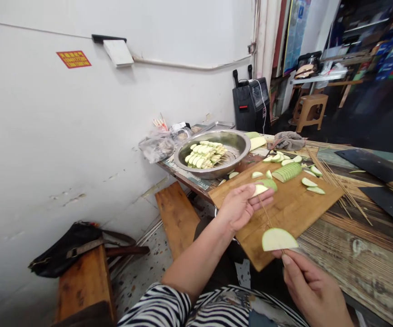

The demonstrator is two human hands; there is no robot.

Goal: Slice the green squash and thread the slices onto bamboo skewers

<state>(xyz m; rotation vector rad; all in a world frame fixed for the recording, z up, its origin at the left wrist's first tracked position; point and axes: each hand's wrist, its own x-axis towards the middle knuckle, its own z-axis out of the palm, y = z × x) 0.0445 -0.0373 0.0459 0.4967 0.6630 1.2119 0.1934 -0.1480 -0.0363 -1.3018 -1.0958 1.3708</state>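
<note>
Between the thumb and fingers of my left hand [241, 207] is a pale half-moon zucchini slice [259, 190]. A thin wooden skewer [265, 210] runs from that slice back toward me. My right hand [307, 279] is closed around the skewer's near end, with its thumb just below a larger half-moon zucchini slice [279, 240] threaded on it. Beneath my hands lies a wooden cutting board [288, 206], which carries a row of cut zucchini [287, 172] and scattered slices. Beyond my left hand, a steel basin [213, 173] contains skewered slices [203, 154].
Loose skewers [344, 186] lie right of the board, beside two dark-bladed knives [376, 164]. A grey cloth [289, 141] and plastic bags [158, 144] rest farther back. A black speaker [251, 104] stands by the wall. Wooden benches [177, 218] are at lower left, one bearing a black bag [67, 247].
</note>
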